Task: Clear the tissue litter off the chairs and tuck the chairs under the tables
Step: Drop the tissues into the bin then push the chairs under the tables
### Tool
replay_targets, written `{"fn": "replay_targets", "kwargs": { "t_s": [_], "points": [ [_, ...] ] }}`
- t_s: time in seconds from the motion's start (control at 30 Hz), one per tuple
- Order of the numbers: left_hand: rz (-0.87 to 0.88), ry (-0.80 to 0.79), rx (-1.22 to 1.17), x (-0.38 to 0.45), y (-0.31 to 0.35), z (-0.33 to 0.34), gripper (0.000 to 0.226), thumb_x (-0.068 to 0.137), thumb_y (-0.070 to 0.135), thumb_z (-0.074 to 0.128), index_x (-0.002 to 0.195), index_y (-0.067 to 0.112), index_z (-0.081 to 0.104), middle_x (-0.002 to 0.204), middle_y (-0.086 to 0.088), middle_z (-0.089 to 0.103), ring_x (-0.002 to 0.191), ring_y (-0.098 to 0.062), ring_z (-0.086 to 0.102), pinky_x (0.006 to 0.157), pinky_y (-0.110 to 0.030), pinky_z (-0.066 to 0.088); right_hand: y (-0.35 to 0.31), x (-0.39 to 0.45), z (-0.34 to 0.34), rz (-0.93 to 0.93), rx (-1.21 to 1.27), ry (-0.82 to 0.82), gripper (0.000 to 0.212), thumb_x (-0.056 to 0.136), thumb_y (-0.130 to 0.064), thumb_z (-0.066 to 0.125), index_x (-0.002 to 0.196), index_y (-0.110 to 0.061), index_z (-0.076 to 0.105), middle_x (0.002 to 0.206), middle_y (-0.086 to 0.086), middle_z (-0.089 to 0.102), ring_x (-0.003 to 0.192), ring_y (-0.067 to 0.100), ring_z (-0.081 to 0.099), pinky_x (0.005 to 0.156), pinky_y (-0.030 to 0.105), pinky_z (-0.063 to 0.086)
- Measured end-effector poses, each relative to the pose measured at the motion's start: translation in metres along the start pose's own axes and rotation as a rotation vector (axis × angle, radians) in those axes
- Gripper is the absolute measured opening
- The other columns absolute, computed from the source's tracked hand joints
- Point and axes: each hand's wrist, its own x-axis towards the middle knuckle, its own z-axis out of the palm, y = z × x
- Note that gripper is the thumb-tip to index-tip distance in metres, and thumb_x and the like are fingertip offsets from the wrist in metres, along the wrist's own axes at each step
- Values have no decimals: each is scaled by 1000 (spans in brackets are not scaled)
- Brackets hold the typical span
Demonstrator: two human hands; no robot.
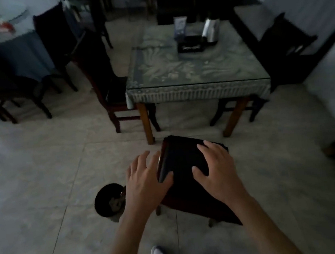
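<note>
Both my hands are on the dark wooden high-backed chair (186, 166) at 6 o'clock of the square counter with the pale green patterned cloth (195, 62). The chair stands clear of the counter on the tiled floor (44, 169), back rail toward me, seat pointing at the counter's near edge, not yet tucked.

Left hand (145, 182): fingers (145, 159) spread wide, thumb touching the chair back's left edge, not closed on anything. Right hand (216, 171): fingers (209, 145) splayed flat over the top of the back, pressing, not wrapped.

Handling guess: solid wood, stiff, fairly heavy, won't flex; legs likely drag and scrape on tile. Glossy finish, so flat palms could slip. Best hold is the top rail, one hand on each corner, push straight toward 12 so the seat slides between the two front counter legs (148, 124).

Counts: this chair, one. Second dark chair (107, 85) at 9 o'clock of the counter, seat partly under. Third dark chair (286, 48) at 3 o'clock, too dim for detail. More dark chairs (5, 85) by the round cloth-covered counter (11, 39) at 10 o'clock; count unclear. One round black waste bin (110, 200) at 8 o'clock of my chair, pale scraps inside, probably tissue. No tissue visible on this seat; the seat is mostly hidden. On the square counter: one dark box holder (190, 44), one shiny metal container (211, 30), one upright card (180, 26).
</note>
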Motion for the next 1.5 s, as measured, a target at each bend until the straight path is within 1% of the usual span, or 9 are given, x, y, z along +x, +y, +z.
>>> {"fn": "replay_targets", "kwargs": {
  "t_s": [0.63,0.77,0.83,0.9,1.1,1.23,1.33,1.4,1.5],
  "points": [
    [241,-56,-66,-16,7,9,64,88,51,64,143,24,47,144,-4,48,134,-22,42,113,-45,27,25,-73,0,240,-12,134,68,93,-52,53,150,-20,34,160,7,28,150,25,19,119,52,21],
    [-96,-138,-610,-35,-1,14,32,91,43,65,122,40,56,121,22,56,112,7,52,95,-25,43,2,-94,19,401,524,263,46,94,-39,61,137,-25,53,142,-9,52,134,2,43,112,34,38],
    [-325,-129,-848,-49,-4,19,8,92,38,66,99,40,65,96,16,69,95,-1,64,78,-22,49,-10,-107,31,564,868,311,26,95,-31,63,120,-26,66,119,-9,69,115,2,61,100,31,50],
    [-541,-132,-944,-65,-9,28,14,92,37,67,83,27,71,78,6,72,80,-14,67,69,-26,49,-16,-119,46,766,1144,385,12,96,-21,62,101,-16,72,100,4,75,100,20,71,91,42,56],
    [-1096,-324,-1328,-73,-22,55,31,90,42,69,90,12,65,77,-8,70,88,-30,69,83,-44,54,-7,-136,86,1361,1694,438,19,91,-26,69,94,-8,63,99,14,66,93,28,66,79,48,57],
    [-1245,-352,-1658,-59,-23,69,39,89,46,68,114,17,61,115,-15,68,109,-34,66,96,-52,52,6,-124,90,1344,1972,504,47,88,-35,72,126,-13,57,125,18,58,115,37,59,85,58,54],
    [-1288,-334,-1863,-49,-25,79,51,94,42,64,137,16,53,131,-17,62,115,-35,62,79,-50,59,12,-113,91,1281,2104,577,55,86,-33,72,134,-14,52,133,22,55,119,42,56,93,67,47],
    [-1240,-262,-1886,-44,-26,85,48,97,38,61,140,19,49,133,-16,61,114,-35,62,65,-48,61,14,-107,92,1262,2153,635,58,86,-32,72,138,-16,51,136,23,54,121,43,55,96,69,44],
    [-1169,-159,-1833,-39,-29,91,34,96,33,63,128,26,53,130,-15,64,114,-35,63,78,-54,58,17,-97,94,1271,2162,674,58,87,-31,72,139,-19,49,134,23,55,120,45,55,92,68,47]
  ]
}}
